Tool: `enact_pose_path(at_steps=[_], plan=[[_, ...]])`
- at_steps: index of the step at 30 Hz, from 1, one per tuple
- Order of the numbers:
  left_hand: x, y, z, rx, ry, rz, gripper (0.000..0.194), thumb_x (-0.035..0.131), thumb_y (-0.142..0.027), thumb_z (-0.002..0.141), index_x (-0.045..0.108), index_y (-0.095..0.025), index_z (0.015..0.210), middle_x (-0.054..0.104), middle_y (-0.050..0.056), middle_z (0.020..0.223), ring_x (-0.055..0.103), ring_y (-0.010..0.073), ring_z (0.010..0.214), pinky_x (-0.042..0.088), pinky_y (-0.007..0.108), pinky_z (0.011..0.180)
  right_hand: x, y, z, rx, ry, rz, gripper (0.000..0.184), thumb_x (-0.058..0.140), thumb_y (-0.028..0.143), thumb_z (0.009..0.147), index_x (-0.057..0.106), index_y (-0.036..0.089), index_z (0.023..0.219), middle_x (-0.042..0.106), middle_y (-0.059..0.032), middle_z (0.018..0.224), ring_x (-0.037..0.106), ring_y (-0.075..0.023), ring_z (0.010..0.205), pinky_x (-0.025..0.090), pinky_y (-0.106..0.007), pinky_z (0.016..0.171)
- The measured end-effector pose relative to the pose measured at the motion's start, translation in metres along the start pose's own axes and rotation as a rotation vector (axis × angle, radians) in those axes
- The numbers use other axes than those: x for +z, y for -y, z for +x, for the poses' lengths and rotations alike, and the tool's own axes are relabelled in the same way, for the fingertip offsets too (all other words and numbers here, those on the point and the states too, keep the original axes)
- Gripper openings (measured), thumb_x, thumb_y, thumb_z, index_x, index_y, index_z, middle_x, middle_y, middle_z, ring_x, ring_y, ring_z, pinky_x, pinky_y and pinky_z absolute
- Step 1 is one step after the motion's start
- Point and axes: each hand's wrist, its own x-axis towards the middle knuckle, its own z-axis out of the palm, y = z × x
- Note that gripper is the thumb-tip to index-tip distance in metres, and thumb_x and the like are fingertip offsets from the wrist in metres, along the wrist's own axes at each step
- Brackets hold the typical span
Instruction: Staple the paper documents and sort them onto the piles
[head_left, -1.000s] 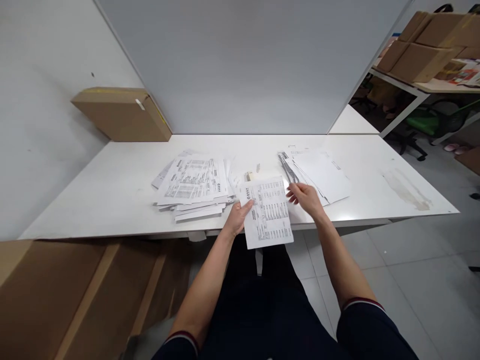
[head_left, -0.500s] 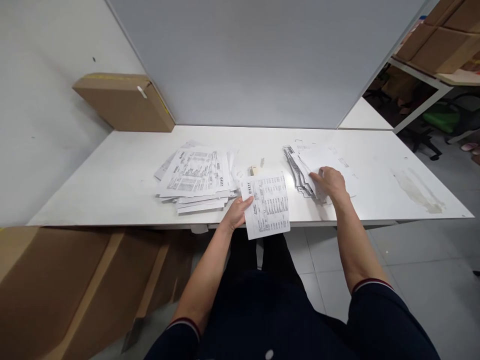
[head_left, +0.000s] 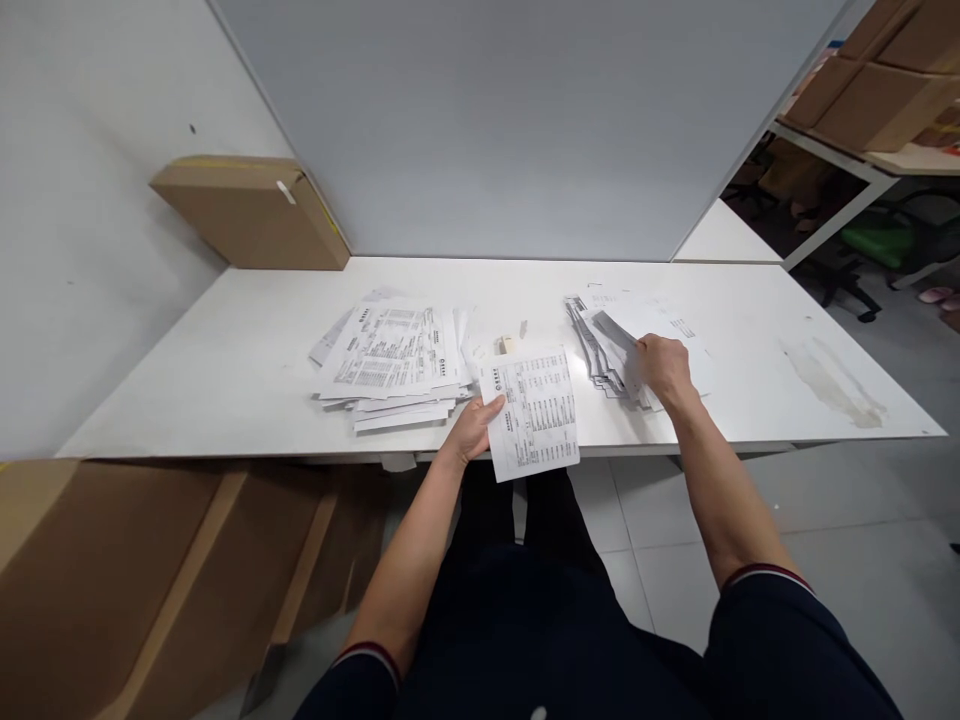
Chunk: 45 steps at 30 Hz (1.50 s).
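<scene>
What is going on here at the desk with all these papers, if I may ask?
A person sits at a white table handling printed sheets. The left hand holds one printed form at the table's near edge. The right hand rests on a fanned stack of papers to the right. A larger loose pile of forms lies to the left.

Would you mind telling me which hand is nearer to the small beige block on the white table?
Left. The left hand grips a printed sheet just below the small beige block; the right hand lies farther right, on a fanned paper stack.

A flat cardboard box (head_left: 251,212) leans against the wall; more boxes (head_left: 874,80) fill a shelf.
</scene>
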Motion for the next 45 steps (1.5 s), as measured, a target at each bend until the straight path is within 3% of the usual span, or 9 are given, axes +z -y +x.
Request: enact_pose_path(at_steps=[7, 20, 28, 30, 34, 36, 39, 41, 45], plan=[[0.002, -0.002, -0.001, -0.004, 0.013, -0.015, 0.035, 0.072, -0.031, 0.073, 0.069, -0.013, 0.102, 0.069, 0.014, 0.109, 0.052, 0.0344, 0.119, 0.036, 0.053, 0.105, 0.014, -0.011, 0.001, 0.103, -0.043, 0.455, 0.027, 0.056, 0.034, 0.072, 0.073, 0.014, 0.074, 0.070, -0.0061, 0.073, 0.060, -0.0206, 0.074, 0.040, -0.027, 0.066], [0.000, 0.000, 0.001, 0.007, -0.006, -0.027, 0.032, 0.073, -0.031, 0.072, 0.070, -0.012, 0.098, 0.070, 0.014, 0.106, 0.054, 0.0346, 0.117, 0.037, 0.053, 0.104, 0.016, -0.021, 0.005, 0.077, 0.004, 0.519, 0.027, 0.050, 0.033, 0.070, 0.064, 0.014, 0.058, 0.055, -0.0016, 0.050, 0.048, -0.0132, 0.053, 0.033, -0.026, 0.054], [-0.001, 0.001, 0.001, 0.003, 0.002, -0.023, 0.035, 0.072, -0.032, 0.072, 0.069, -0.013, 0.102, 0.069, 0.014, 0.107, 0.053, 0.0346, 0.118, 0.038, 0.053, 0.104, 0.012, -0.019, 0.002, 0.095, 0.043, 0.543, 0.023, 0.050, 0.031, 0.071, 0.060, 0.015, 0.057, 0.055, -0.0020, 0.052, 0.048, -0.0136, 0.053, 0.034, -0.026, 0.055], [-0.001, 0.001, 0.001, 0.008, 0.003, -0.017, 0.036, 0.072, -0.032, 0.072, 0.068, -0.013, 0.102, 0.069, 0.014, 0.107, 0.053, 0.0347, 0.118, 0.037, 0.053, 0.104, 0.007, -0.015, 0.001, 0.046, -0.057, 0.434, 0.021, 0.048, 0.028, 0.074, 0.060, 0.015, 0.062, 0.058, -0.0051, 0.059, 0.050, -0.0160, 0.059, 0.035, -0.028, 0.058], [0.000, 0.000, 0.000, 0.012, 0.006, -0.008, 0.036, 0.071, -0.032, 0.073, 0.068, -0.013, 0.103, 0.069, 0.014, 0.107, 0.053, 0.0349, 0.119, 0.037, 0.053, 0.104, -0.026, -0.002, -0.019, -0.064, -0.487, 0.197, 0.023, 0.037, 0.024, 0.086, 0.056, 0.015, 0.077, 0.057, -0.0098, 0.073, 0.049, -0.0186, 0.065, 0.036, -0.032, 0.063], [0.000, 0.000, 0.000, 0.009, 0.003, -0.016, 0.035, 0.071, -0.032, 0.074, 0.068, -0.013, 0.103, 0.069, 0.014, 0.107, 0.053, 0.0348, 0.118, 0.037, 0.053, 0.104, -0.050, 0.006, -0.039, -0.094, -0.644, 0.253, 0.024, 0.033, 0.028, 0.090, 0.053, 0.016, 0.083, 0.052, -0.0053, 0.068, 0.044, -0.0162, 0.059, 0.035, -0.030, 0.058], [-0.001, 0.001, 0.001, 0.010, -0.009, -0.033, 0.033, 0.071, -0.031, 0.074, 0.068, -0.013, 0.102, 0.070, 0.014, 0.105, 0.054, 0.0340, 0.118, 0.037, 0.052, 0.104, -0.073, 0.020, -0.070, -0.078, -0.792, 0.543, 0.025, 0.033, 0.036, 0.093, 0.049, 0.019, 0.087, 0.048, -0.0010, 0.069, 0.042, -0.0135, 0.056, 0.034, -0.027, 0.054], [-0.001, 0.002, 0.002, 0.018, -0.018, -0.048, 0.032, 0.070, -0.030, 0.074, 0.068, -0.013, 0.101, 0.070, 0.013, 0.104, 0.054, 0.0332, 0.117, 0.038, 0.051, 0.104, -0.070, 0.029, -0.085, -0.042, -0.736, 0.746, 0.025, 0.034, 0.040, 0.093, 0.048, 0.020, 0.086, 0.048, -0.0002, 0.070, 0.044, -0.0135, 0.059, 0.036, -0.027, 0.055], [-0.001, 0.003, 0.003, 0.028, -0.047, -0.090, 0.030, 0.068, -0.032, 0.076, 0.068, -0.012, 0.099, 0.071, 0.013, 0.102, 0.056, 0.0321, 0.115, 0.039, 0.049, 0.104, -0.023, 0.046, -0.093, 0.005, -0.322, 0.813, 0.022, 0.039, 0.039, 0.089, 0.047, 0.021, 0.081, 0.050, -0.0001, 0.064, 0.047, -0.0159, 0.060, 0.037, -0.028, 0.056]])
